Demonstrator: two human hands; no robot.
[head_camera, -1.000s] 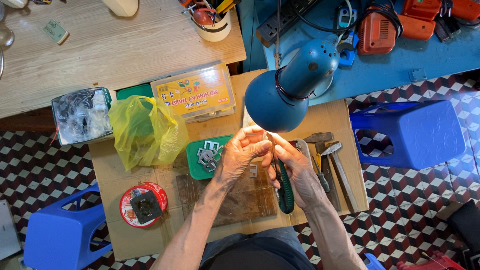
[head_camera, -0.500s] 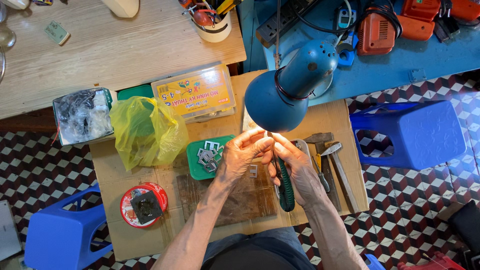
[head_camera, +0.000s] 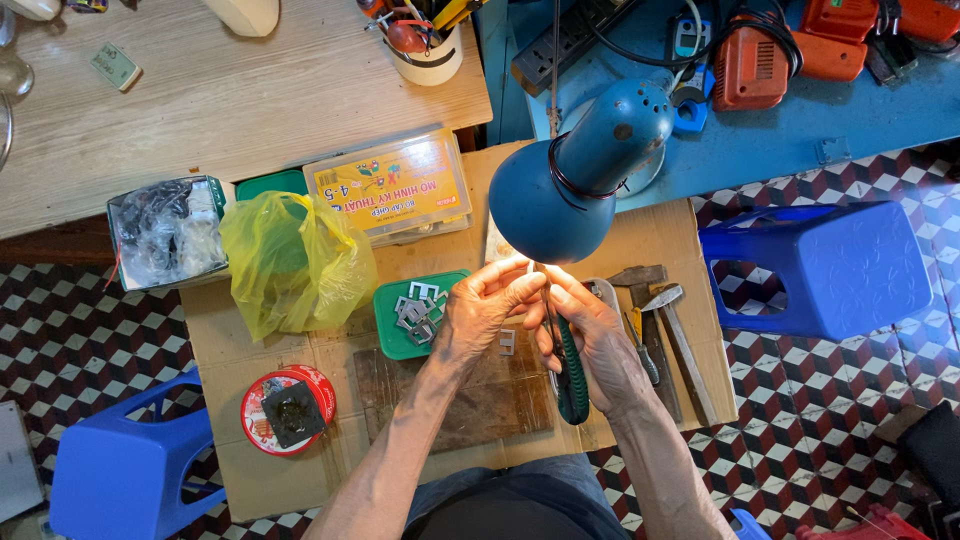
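Observation:
My left hand pinches a small bright part, hard to make out, just under the blue desk lamp. My right hand grips a dark green-handled tool whose tip meets the left fingers. Both hands hover over a dark wooden block on a small cardboard-topped table. A green tray of small metal pieces sits just left of my left hand.
A yellow plastic bag, a clear-lidded box with a yellow label, a red round tin and a box of plastic-wrapped parts lie left. Hammers and pliers lie right. Blue stools flank the table.
Both hands stay together under the lamp; the fingers shift only slightly around the small part.

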